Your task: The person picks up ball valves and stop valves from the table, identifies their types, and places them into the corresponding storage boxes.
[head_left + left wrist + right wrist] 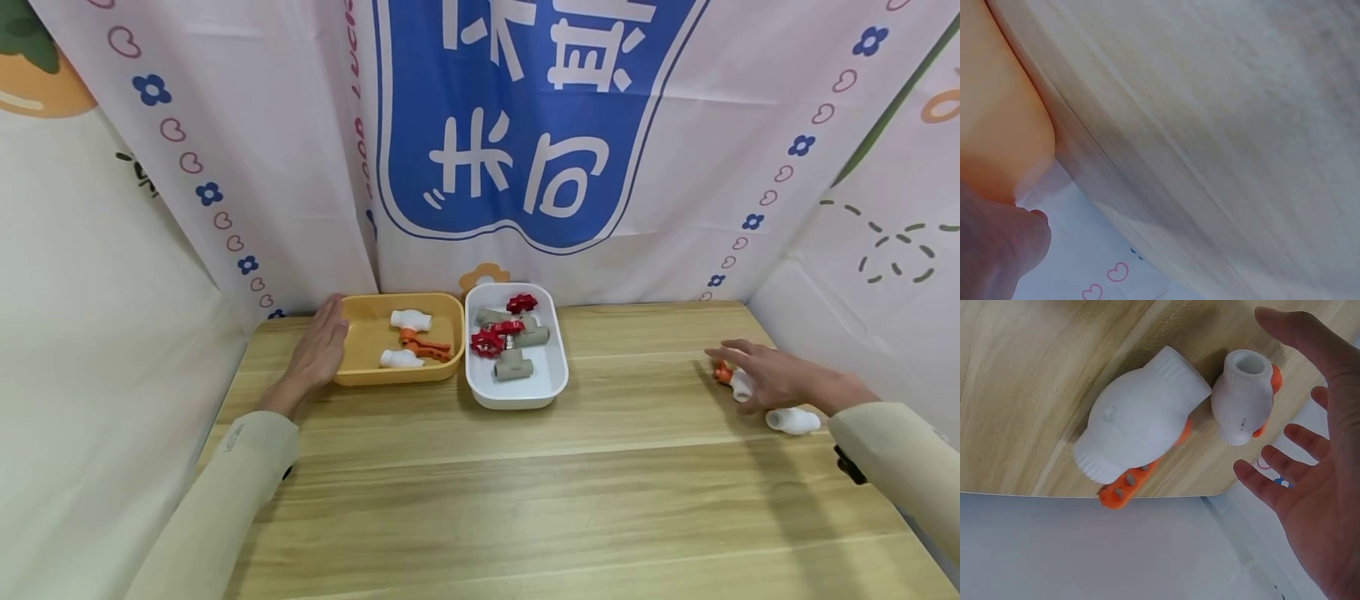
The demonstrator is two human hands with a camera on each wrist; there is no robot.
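Observation:
My left hand (318, 346) rests against the left end of a yellow tray (360, 379), its fingers laid straight along the wall. Inside that tray lie two white ball valves (411, 320) with orange lever handles (431, 348). Over at the right side of the table, my right hand (780, 377) hovers with fingers spread beside a small white ball valve (1242, 403); part of its orange handle (723, 372) shows. A larger white ball valve (1138, 419) lies nearer the wrist, its perforated orange lever (1124, 489) underneath. The right palm holds nothing.
A white tray (551, 379) stands against the yellow one, with several grey pipe valves (513, 365) bearing red handwheels (487, 342). The wooden table (525, 500) meets a printed white curtain (300, 167) at the back, with white cloth on both sides.

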